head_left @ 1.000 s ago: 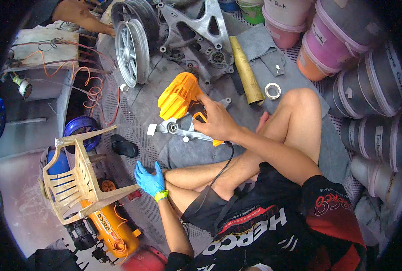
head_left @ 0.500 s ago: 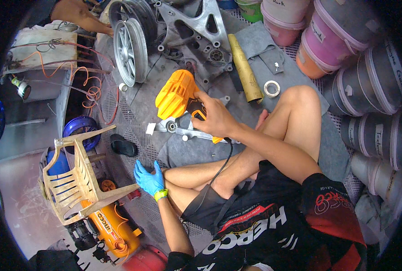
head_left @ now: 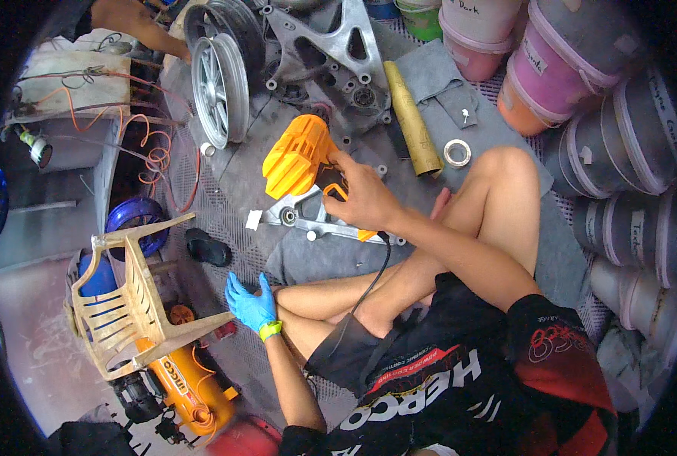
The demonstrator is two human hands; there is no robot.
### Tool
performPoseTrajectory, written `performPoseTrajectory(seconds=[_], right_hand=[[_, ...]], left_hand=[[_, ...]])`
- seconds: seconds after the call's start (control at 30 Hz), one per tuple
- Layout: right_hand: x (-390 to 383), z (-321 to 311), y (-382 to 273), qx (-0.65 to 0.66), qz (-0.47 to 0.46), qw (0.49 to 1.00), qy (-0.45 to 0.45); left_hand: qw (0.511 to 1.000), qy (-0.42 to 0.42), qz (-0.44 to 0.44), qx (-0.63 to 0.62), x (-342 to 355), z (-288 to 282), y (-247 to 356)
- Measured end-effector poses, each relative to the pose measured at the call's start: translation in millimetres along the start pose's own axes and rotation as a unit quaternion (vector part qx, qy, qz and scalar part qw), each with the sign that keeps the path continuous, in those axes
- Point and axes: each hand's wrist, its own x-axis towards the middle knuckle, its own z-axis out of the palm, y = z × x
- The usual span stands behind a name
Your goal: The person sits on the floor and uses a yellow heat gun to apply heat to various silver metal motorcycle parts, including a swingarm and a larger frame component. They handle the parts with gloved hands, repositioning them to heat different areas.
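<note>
An orange corded power tool (head_left: 296,156) with a ribbed, slotted head hangs over the mat in front of me. My right hand (head_left: 360,196), bare, is wrapped round its handle, and a black cord runs from the handle's end down across my leg. Below it lies a silver metal arm (head_left: 319,220) with round bosses, partly hidden by the tool and hand; a white tag sits at its left end. My left hand (head_left: 253,302), in a blue glove with a yellow-green band at the wrist, rests beside my knee, fingers apart and holding nothing.
Ahead stand a silver wheel rim (head_left: 221,90) and a large metal frame casting (head_left: 331,45). A yellowish paper roll (head_left: 414,121) and a tape roll (head_left: 457,153) lie right of them. Stacked buckets (head_left: 547,72) line the right; a plastic chair (head_left: 129,296) and orange compressor (head_left: 190,387) occupy the left.
The orange tool and both hands stay almost where they were. At the upper left, another person's arm has shifted slightly.
</note>
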Motion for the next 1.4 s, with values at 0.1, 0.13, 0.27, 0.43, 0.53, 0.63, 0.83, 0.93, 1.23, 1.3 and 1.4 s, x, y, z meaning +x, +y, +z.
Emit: performPoseTrajectory(seconds=[0.1, 0.13, 0.27, 0.43, 0.53, 0.63, 0.83, 0.93, 1.23, 1.3, 1.4], right_hand=[[0.7, -0.8, -6.4, -0.005, 0.017, 1.0, -0.006], [0.3, -1.2, -8.2, -0.001, 0.021, 1.0, -0.006], [-3.6, -2.1, -5.5, -0.006, 0.037, 0.999, -0.002], [-0.7, -2.6, -8.2, -0.019, 0.057, 0.998, -0.01], [-0.6, -4.3, -7.2, 0.004, 0.035, 0.999, 0.003], [-0.1, -4.0, -8.2, 0.004, 0.028, 1.0, 0.014], [2.9, -5.0, -5.0, 0.004, 0.012, 1.0, 0.007], [5.9, -5.1, -5.2, 0.021, -0.005, 1.0, 0.012], [9.6, -3.9, -3.7, 0.029, -0.017, 0.999, 0.019], [10.0, -10.6, -5.8, 0.023, 0.007, 1.0, -0.016], [10.2, -5.5, -3.2, 0.011, 0.033, 0.999, -0.017]], left_hand=[[1.0, -0.003, 0.0, 0.002, 0.1, -1.7, -0.1], [1.0, 0.0, 0.003, 0.002, -0.2, -1.9, -1.0], [1.0, -0.001, 0.003, -0.001, -0.1, -3.9, 3.7], [1.0, 0.01, 0.016, -0.003, -0.5, -1.7, -0.8], [1.0, 0.008, 0.014, -0.005, -0.7, -2.0, 0.8], [1.0, 0.004, 0.011, -0.004, -0.7, -3.1, 1.3], [1.0, 0.008, 0.012, 0.002, -1.7, -1.1, 0.5], [1.0, 0.011, 0.016, 0.0, -1.3, -2.0, 0.3], [1.0, 0.01, 0.015, 0.004, -1.5, -4.4, 3.0], [1.0, 0.009, 0.014, 0.004, -1.8, -4.0, 3.0], [1.0, 0.005, 0.01, 0.013, -1.3, -4.0, 3.2]])
